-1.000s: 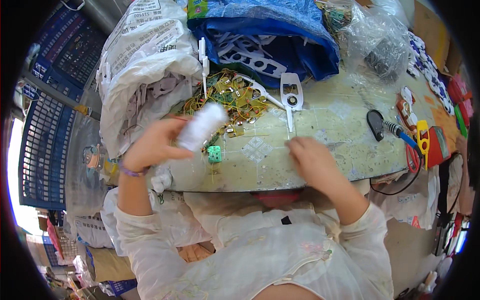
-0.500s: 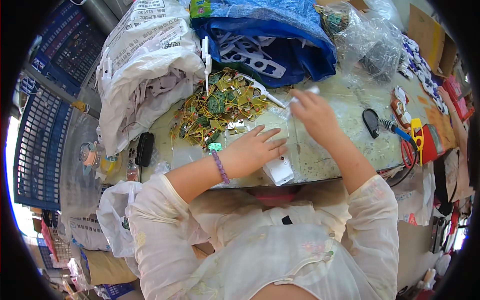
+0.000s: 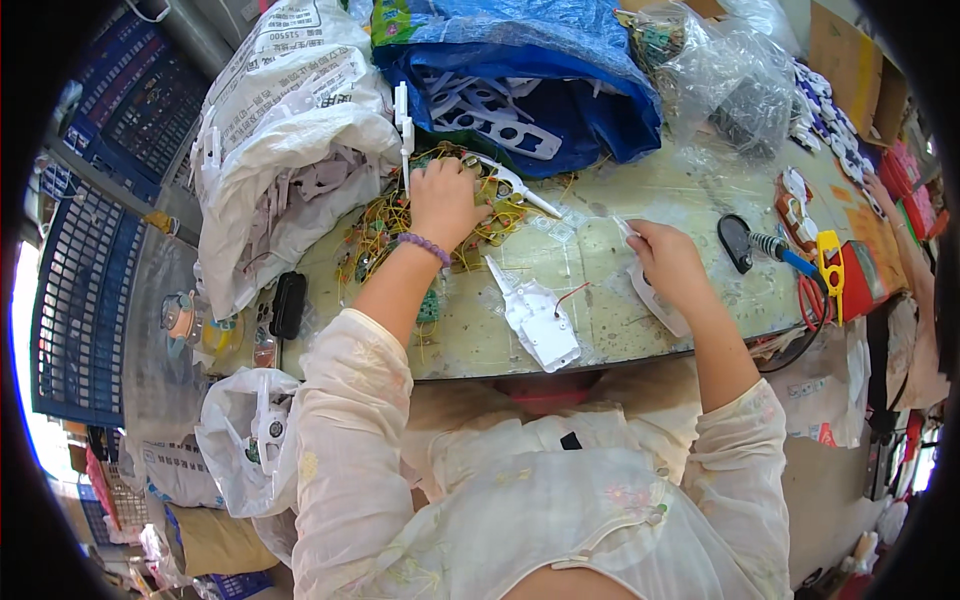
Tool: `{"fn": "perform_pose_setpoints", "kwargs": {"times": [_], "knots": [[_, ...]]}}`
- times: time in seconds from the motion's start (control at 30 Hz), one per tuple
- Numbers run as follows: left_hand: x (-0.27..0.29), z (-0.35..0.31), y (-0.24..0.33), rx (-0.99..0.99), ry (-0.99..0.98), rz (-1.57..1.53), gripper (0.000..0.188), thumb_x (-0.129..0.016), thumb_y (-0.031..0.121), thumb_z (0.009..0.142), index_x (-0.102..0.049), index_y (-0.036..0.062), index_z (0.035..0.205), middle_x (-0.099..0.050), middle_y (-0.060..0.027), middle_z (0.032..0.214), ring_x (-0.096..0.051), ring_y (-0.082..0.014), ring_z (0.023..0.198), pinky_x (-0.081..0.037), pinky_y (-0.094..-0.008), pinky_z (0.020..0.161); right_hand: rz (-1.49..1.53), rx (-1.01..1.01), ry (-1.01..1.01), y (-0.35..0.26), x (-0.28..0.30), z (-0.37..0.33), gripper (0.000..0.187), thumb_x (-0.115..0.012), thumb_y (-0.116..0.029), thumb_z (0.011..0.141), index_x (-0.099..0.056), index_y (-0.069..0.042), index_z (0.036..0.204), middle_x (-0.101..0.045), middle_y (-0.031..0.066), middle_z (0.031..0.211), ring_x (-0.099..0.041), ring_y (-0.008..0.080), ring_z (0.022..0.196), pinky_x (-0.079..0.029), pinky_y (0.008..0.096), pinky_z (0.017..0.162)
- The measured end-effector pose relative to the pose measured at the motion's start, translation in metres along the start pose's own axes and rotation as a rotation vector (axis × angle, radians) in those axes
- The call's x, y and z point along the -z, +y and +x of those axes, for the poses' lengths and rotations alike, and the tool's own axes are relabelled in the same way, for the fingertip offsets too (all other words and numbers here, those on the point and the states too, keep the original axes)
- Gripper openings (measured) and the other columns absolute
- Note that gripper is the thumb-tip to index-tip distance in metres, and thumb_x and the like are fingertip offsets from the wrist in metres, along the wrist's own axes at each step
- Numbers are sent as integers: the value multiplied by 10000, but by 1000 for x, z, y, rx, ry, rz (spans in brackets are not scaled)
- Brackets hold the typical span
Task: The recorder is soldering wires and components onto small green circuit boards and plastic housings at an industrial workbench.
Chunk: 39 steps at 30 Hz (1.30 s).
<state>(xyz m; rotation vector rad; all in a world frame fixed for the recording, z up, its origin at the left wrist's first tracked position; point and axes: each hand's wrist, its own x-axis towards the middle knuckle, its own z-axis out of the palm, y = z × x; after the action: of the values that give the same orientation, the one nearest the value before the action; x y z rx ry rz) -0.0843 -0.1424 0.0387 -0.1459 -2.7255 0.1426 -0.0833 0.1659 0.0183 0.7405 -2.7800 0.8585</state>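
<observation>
On the worktable (image 3: 600, 330): left hand (image 3: 443, 200), fingers curled down into the heap of wired circuit boards (image 3: 400, 215) at far left. Right hand (image 3: 665, 262) pinches a white plastic casing (image 3: 660, 300), well apart. Second white casing (image 3: 537, 318) lies between, long axis running away from the body, nearer the right hand.

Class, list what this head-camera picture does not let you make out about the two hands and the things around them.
- Left hand: its fingertips are buried in the pile of wired circuit boards; whether it grips one is hidden.
- Right hand: covers most of the white plastic piece, so its shape is unclear.
- Blue sack: the white parts inside are partly covered by its fold.
- Red items at the right rim: bent, too small to identify.
</observation>
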Motion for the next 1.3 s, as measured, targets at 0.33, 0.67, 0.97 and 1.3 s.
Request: {"fn": "perform_pose_setpoints", "kwargs": {"times": [0.33, 0.67, 0.97, 1.3], "knots": [[24, -2, 20, 80, 207, -452, 326, -729, 303, 694, -676, 88, 935, -623, -61, 887, -575, -213, 869, -408, -343, 769, 167, 219, 363, -39, 7, -22, 204, -630, -92, 810, -632, -19, 1001, -631, 144, 924, -584, 309, 868, -462, 376, 788], [65, -35, 59, 354, -597, -2446, 485, -467, 379, 915, -515, 14, 1231, -607, -135, 1148, -612, -203, 966, -487, -309, 839, 759, 124, 352, -76, 3, -32, 163, -632, -22, 821, -631, 2, 982, -625, 88, 879, -597, 147, 742, -469, 260, 703], [65, -42, 74, 175, -574, -2216, 708, -652, 360, 787, -402, -13, 1334, -525, -166, 1266, -556, -279, 1131, -436, -377, 970, 797, 110, 386, -82, 10, -34, 285, -643, -24, 812, -590, -22, 1092, -596, 110, 1028, -566, 197, 943, -441, 299, 833], [59, -43, 71, 165, -476, -1730, 500, -569, 312, 927, -459, -3, 1300, -638, -59, 1099, -566, -110, 1018, -428, -240, 849, 827, 239, 379, -58, 14, -33, 180, -722, 12, 718, -640, -37, 872, -625, 88, 976, -585, 214, 922, -445, 315, 825]]}}
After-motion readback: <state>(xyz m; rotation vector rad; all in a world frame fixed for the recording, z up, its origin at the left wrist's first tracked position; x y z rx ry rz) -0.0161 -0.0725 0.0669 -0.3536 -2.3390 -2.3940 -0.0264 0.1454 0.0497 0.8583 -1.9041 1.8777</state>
